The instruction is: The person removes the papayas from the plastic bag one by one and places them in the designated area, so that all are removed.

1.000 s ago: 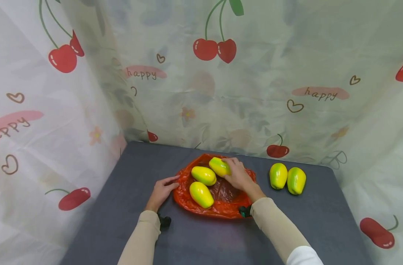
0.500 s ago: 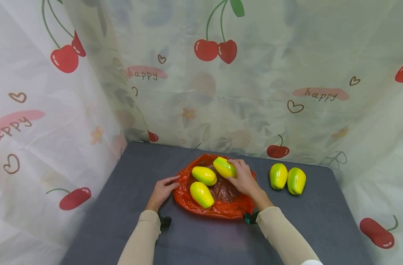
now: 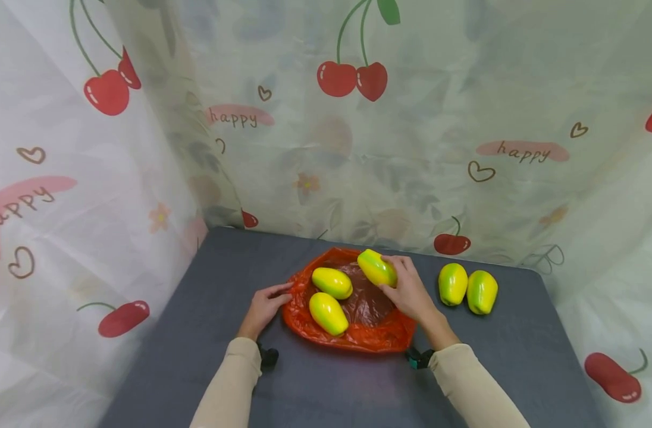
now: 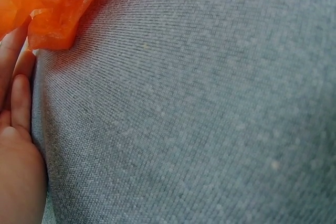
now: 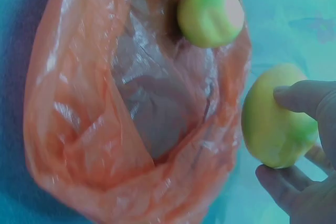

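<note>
A red plastic bag point(image 3: 353, 342) lies spread on the dark table with its mouth open upward. Inside it on the left rest two yellow-green papayas, a rear papaya point(image 3: 332, 283) and a front papaya point(image 3: 328, 313). My left hand point(image 3: 262, 309) pinches the bag's left rim; its fingertips are partly covered by the plastic in the left wrist view. My right hand point(image 3: 411, 291) grips a third papaya point(image 3: 376, 268) over the bag's back right part. The right wrist view shows thumb and fingers on opposite sides of this held papaya point(image 5: 275, 124).
Two more papayas stand side by side right of the bag, a left one point(image 3: 453, 285) and a right one point(image 3: 482, 292). The dark grey table point(image 3: 326, 392) is bounded at the back and sides by a cherry-print curtain point(image 3: 379, 178).
My right hand has moved right and slightly back with the papaya, away from the two in the bag. My left hand stays at the bag's rim.
</note>
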`<state>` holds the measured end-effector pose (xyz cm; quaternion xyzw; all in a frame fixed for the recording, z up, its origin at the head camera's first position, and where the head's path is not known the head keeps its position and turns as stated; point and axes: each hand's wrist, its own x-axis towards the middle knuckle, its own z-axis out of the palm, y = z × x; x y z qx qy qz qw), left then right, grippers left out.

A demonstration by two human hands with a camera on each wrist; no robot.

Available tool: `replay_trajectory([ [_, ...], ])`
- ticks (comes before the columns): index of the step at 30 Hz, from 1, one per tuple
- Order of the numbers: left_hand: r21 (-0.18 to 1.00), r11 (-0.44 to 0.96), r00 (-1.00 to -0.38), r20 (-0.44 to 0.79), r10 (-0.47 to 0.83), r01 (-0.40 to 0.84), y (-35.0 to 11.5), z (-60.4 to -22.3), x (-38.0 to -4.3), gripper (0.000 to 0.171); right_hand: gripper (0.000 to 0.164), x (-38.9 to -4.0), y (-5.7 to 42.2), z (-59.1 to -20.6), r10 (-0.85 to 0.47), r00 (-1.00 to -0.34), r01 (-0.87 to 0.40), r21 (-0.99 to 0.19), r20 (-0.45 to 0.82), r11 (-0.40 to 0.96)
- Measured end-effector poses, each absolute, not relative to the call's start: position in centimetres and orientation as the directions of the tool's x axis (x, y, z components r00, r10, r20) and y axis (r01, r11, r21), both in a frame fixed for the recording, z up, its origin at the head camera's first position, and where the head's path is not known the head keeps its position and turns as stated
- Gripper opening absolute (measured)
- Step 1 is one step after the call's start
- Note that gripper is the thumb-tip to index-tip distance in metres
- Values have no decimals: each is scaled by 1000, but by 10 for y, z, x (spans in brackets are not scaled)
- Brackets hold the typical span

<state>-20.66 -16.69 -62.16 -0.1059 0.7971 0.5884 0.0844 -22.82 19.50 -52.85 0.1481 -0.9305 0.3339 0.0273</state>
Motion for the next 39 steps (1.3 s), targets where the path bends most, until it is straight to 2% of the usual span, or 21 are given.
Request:
replay_trajectory([
  [18, 917, 297, -964, -256, -68, -265, -166, -621, -208, 36, 66, -217, 240, -514, -100, -984, -170, -617, 146, 768],
  [30, 910, 307, -960, -269, -75, -278, -169, -620, -207, 37, 65, -210, 267, -507, -10, -973, -150, -598, 231, 787],
  [39, 911, 297, -958, -279, -71, -287, -167, -618, -207, 38, 67, -203, 291, -500, 73, -981, -53, -606, 181, 794],
])
